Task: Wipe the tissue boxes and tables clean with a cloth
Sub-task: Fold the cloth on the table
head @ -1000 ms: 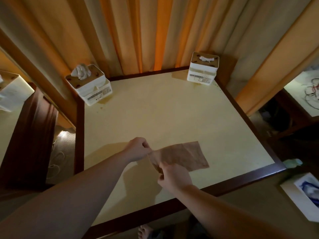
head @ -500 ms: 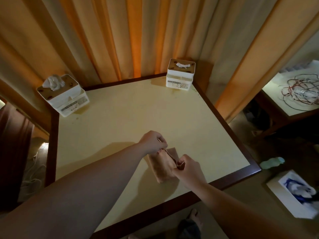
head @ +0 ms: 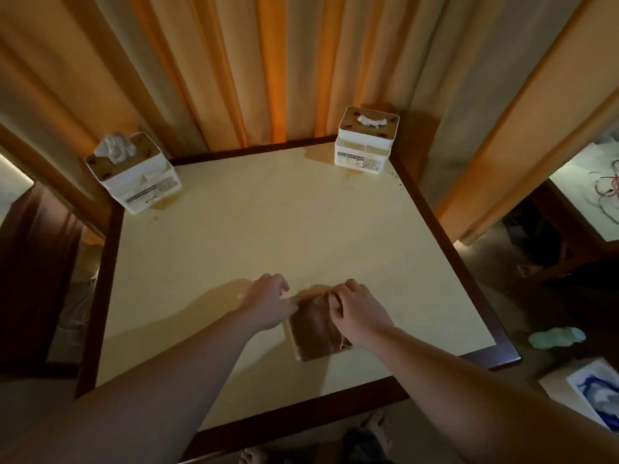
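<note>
Lying folded on the cream table point(head: 268, 229), a brown cloth point(head: 315, 326) is pinched by the right hand point(head: 360, 313) and touched by the relaxed left hand point(head: 268, 304) — tissues are held in two white plastic tissue boxes point(head: 134, 175).

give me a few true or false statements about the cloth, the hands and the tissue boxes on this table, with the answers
1. The brown cloth lies folded on the table near its front edge. True.
2. Both hands are on the cloth. True: the left hand touches its left edge and the right hand pinches its top.
3. Three tissue boxes stand on this table. False: there are two, the left tissue box and the right tissue box.
4. The tissue boxes stand side by side in the middle. False: each is at a far corner.
5. The cloth is draped over a tissue box. False: it lies on the tabletop, apart from both.
</note>
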A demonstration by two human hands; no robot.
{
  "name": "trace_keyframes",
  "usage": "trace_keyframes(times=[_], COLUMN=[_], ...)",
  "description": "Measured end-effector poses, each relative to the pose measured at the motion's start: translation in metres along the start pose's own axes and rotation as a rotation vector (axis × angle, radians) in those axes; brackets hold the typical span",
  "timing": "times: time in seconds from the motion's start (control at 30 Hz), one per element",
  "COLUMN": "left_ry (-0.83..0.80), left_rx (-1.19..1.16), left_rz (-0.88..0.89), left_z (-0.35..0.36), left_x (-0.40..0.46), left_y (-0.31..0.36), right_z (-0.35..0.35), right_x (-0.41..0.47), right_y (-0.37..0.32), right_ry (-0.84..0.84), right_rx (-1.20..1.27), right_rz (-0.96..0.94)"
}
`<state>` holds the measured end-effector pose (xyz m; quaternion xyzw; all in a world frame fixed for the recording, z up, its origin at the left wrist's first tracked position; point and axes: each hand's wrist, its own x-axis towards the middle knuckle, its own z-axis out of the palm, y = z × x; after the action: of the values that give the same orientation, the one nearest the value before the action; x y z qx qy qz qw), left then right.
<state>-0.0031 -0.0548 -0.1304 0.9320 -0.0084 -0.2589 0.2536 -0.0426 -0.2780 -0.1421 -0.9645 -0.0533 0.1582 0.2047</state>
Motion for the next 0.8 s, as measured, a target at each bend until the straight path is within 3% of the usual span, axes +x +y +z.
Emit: trace_keyframes(times=[0.27, 0.37, 0.57, 0.8], left_ry=[0.087, 0.098, 0.172, 0.018], left_rx=[-0.017, -0.017, -0.277, -0.185], left_rz=[-0.009, 0.007, 0.09, 0.253], left_z=[0.016, 0.016, 0.022, 0.041], left_x=[-0.004, -0.007, -0.033, -0.068], left_y=[0.003, 0.003, -0.009, -0.017], right_z=[-0.007, -0.013, -0.02, -0.007], right_x=[0.032, 0.031, 0.002, -0.046], right_y=[-0.009, -0.009, -0.003, 0.015], right_ry=[-0.134, -0.115, -0.048, -0.058], right_rx=[-0.065, -0.019, 0.072, -0.041], right_rz=[-0.048, -0.049, -0.125, -0.159])
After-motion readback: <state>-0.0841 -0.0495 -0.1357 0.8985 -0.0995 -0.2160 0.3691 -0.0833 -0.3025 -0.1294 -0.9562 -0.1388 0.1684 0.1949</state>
